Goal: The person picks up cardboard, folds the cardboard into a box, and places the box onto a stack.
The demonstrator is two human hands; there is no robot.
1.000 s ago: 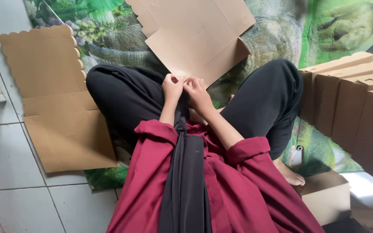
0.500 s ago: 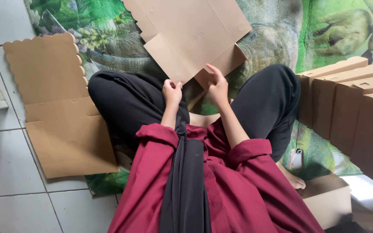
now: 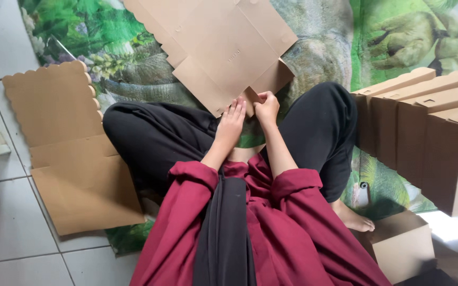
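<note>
1. Flat cardboard box blank [image 3: 223, 45]: an unfolded brown sheet with flaps, lying across the person's lap and out over the mat. Nothing is in it, as it is not yet formed into a box.
2. Left hand [image 3: 231, 123]: fingers stretched nearly flat and close together, resting on the near edge of the blank, pressing rather than gripping.
3. Right hand [image 3: 266, 107]: fingers curled in, pinching a small corner flap of the same blank just beside the left hand; the two hands almost touch.
4. Folded boxes [image 3: 430, 127]: a row of brown cardboard boxes stands side by side at the person's right, close to the right knee. Their tops are shut or turned away, so whether anything is inside cannot be told.
5. Another brown box [image 3: 404, 249] sits lower right, near the bare foot [image 3: 353, 218]; its contents are not visible.
6. Scalloped cardboard sheet [image 3: 62, 148]: a second flat blank with a wavy edge lies at the person's left, partly on the mat and partly on the tiles.
7. Mat [image 3: 393, 37]: green, printed with animals and foliage, spread under the seated, cross-legged person.
8. Floor [image 3: 6, 228]: pale square tiles with dark grout lines, in daylight.
</note>
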